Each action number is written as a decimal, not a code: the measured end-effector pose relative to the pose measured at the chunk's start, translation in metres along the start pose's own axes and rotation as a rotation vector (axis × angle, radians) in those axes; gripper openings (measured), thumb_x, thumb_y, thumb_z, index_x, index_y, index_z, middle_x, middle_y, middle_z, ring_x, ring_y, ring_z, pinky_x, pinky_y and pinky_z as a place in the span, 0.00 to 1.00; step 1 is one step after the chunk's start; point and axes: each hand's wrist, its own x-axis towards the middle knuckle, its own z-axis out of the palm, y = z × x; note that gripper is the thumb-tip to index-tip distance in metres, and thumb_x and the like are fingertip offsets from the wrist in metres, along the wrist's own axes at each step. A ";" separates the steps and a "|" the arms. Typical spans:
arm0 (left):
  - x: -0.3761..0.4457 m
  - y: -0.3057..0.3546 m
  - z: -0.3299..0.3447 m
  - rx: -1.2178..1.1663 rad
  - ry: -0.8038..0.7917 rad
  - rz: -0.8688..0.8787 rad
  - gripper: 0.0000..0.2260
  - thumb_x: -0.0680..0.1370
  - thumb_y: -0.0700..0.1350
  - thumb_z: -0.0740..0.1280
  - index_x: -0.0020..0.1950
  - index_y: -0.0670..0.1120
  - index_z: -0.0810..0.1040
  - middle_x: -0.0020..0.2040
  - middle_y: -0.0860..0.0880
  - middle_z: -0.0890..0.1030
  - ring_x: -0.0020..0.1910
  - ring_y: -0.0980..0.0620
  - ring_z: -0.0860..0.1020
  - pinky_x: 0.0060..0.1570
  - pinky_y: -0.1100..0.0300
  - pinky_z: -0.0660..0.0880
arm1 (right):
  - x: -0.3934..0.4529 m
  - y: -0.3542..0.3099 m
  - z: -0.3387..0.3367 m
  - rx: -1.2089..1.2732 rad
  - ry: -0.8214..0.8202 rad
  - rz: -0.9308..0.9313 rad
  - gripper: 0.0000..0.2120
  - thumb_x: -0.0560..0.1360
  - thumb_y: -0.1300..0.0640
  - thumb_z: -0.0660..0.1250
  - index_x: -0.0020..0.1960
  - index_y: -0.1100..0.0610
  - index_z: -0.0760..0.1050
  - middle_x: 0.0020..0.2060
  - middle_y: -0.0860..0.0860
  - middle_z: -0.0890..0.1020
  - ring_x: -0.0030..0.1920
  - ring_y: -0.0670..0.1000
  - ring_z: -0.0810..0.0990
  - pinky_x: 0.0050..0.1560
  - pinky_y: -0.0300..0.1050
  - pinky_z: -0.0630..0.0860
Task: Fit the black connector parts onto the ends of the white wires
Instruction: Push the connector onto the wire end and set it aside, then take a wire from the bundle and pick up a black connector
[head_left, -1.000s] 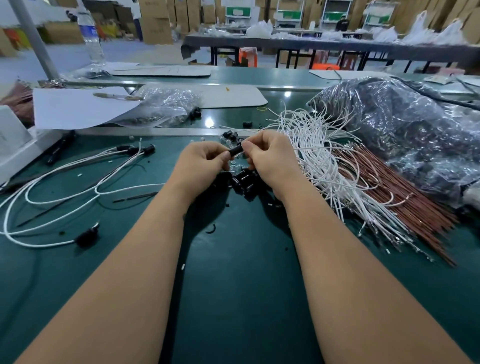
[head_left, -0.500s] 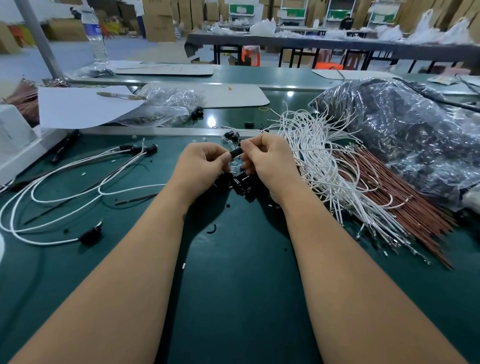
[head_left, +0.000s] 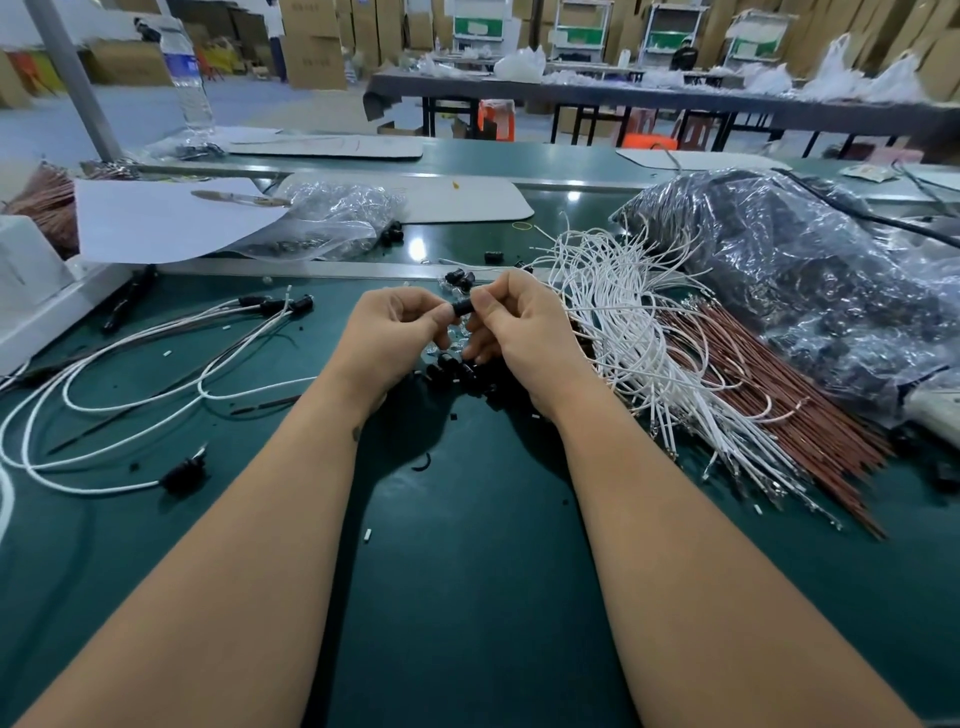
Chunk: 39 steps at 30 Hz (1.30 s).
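Two hands: left hand and right hand meet above the green desk, head view.
Held part: a black connector part sits between the two hands, pinched from both sides; the fingers of each hand are curled in on it.
Wire in the grip: none can be made out entering the held part; the fingers hide that spot.
Loose parts: a small heap of black connector parts lies on the desk just under the hands.
Unfitted stock: a bundle of white wires lies just right of the right hand, with brown wires beside it.
Finished work: white wires with black ends are spread at the left.
Other items: clear bag of dark parts at far right; smaller bag and white sheet beyond the rail.
Step in hand: judged as readying or seating one connector.
Next move: calls for a wire end lined up squarely with the connector's opening, then a firm straight push.
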 end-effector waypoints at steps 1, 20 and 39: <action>0.000 0.000 0.000 -0.003 0.000 0.000 0.09 0.78 0.40 0.67 0.38 0.47 0.81 0.29 0.52 0.79 0.32 0.55 0.74 0.40 0.65 0.72 | 0.000 0.001 0.000 0.003 0.003 -0.001 0.08 0.81 0.63 0.61 0.42 0.58 0.70 0.33 0.55 0.78 0.27 0.50 0.78 0.28 0.40 0.74; -0.003 0.008 0.005 -0.021 0.051 0.035 0.06 0.79 0.41 0.66 0.44 0.43 0.81 0.32 0.47 0.78 0.23 0.63 0.70 0.29 0.75 0.65 | 0.001 -0.003 0.006 0.234 0.130 -0.078 0.09 0.79 0.69 0.60 0.45 0.57 0.73 0.34 0.57 0.81 0.34 0.52 0.81 0.38 0.42 0.80; -0.015 0.062 -0.068 0.650 0.527 0.135 0.09 0.78 0.50 0.64 0.53 0.52 0.82 0.37 0.55 0.78 0.40 0.51 0.76 0.37 0.61 0.67 | 0.001 -0.012 -0.001 0.261 0.210 -0.022 0.06 0.79 0.65 0.59 0.54 0.58 0.72 0.40 0.58 0.81 0.41 0.55 0.81 0.47 0.49 0.81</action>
